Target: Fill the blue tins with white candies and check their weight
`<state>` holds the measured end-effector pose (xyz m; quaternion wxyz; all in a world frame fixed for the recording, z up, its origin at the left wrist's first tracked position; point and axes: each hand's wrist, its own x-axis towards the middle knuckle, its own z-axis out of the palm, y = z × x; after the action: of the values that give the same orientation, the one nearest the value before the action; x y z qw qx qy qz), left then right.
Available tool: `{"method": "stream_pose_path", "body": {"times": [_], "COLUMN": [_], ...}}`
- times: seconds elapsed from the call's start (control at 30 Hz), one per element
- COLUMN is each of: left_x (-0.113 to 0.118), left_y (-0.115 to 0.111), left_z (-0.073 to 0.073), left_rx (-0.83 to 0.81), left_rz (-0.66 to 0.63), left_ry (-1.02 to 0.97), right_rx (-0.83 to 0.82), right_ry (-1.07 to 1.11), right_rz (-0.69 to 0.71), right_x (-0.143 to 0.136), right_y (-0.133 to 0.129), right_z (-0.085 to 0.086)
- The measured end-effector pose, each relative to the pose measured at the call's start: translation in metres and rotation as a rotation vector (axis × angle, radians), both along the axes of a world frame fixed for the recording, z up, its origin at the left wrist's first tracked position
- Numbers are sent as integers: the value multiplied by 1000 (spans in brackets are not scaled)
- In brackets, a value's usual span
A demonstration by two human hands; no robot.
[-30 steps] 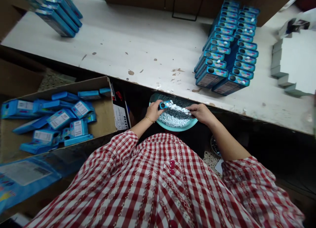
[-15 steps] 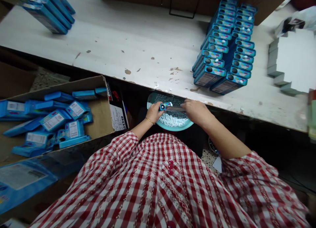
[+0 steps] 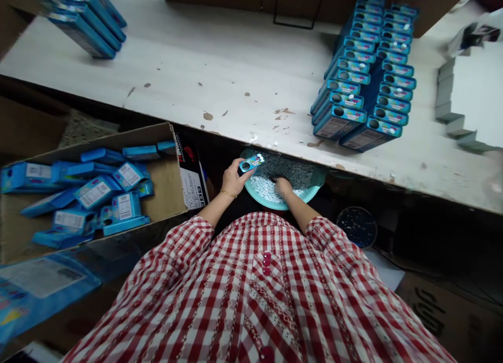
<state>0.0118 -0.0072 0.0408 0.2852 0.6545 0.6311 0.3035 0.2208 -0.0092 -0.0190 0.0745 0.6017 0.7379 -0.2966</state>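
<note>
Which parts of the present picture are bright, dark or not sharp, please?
Head view: the tabletop is bright, with deep shadow beneath it; head view: shade covers the far side of the basin; head view: the upper-left blue boxes look smeared, and the right hand is too unclear to show what it holds.

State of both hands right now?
Left hand: closed, holding a small blue box.
Right hand: among white pieces in the basin; open or closed, can't tell.
</note>
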Motion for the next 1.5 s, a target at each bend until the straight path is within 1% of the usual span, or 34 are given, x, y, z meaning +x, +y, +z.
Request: {"method": "stream_pose_path", "body": {"times": [0.07,0.1,0.13,0.2,0.27,0.33,0.43,0.5,0.53,0.6,0.67,0.77,0.87,0.93,1.0,1.03,1.07,1.1,1.13,1.17,1.23,1.3,1.37,1.43,1.5], "left_x": [-2,-3,-4,-6,-4,0,11,20,25,32,37,41,42,42,40,39,37,35,33,30,25,20,15,12,9], "left_y": [0,1,1,2,4,5,4,3,2,-1,-3,-4,-3,-2,-1,-1,-1,-1,-1,-1,-1,-1,-1,-1,-1], "left_z": [1,1,2,2,2,1,-2,-4,-6,-9,-11,-14,-16,-17,-16,-15,-14,-13,-11,-9,-6,-3,-2,-3,-4], "left_rx": [0,3,7,19,29,31,13,-1,-7,-18,-31,-47,-49,-45,-35,-27,-16,-4,8,19,33,35,34,36,37], "left_rz": [20,30,39,49,44,22,-35,-89,-118,-168,-195,-213,-221,-213,-197,-186,-176,-166,-158,-151,-140,-126,-98,-62,-30], "left_ry": [-11,-11,-10,-7,-1,15,69,112,130,158,181,211,218,208,186,170,152,136,122,112,102,105,106,95,71], "right_rx": [-57,-86,-97,-95,-72,-34,64,126,145,159,154,144,153,158,163,171,178,180,173,131,-13,-89,-139,-157,-159], "right_ry": [40,56,79,128,166,210,277,244,183,9,-168,-324,-364,-368,-382,-388,-391,-393,-383,-373,-359,-345,-281,-177,-56], "right_rz": [-42,-67,-84,-110,-127,-128,-82,-25,6,83,170,272,302,307,310,302,284,249,204,146,-52,-116,-136,-139,-135], "right_x": [3,8,15,32,49,62,70,65,60,46,30,3,-15,-17,-7,3,15,27,39,48,58,51,33,14,1], "right_y": [3,5,5,4,1,-2,-3,-2,0,3,5,8,8,7,4,2,0,-1,-2,-3,-3,-4,-5,-5,-4], "right_z": [-4,-3,0,14,35,61,102,126,138,156,171,186,199,207,212,211,207,198,186,169,128,85,49,23,7]}}
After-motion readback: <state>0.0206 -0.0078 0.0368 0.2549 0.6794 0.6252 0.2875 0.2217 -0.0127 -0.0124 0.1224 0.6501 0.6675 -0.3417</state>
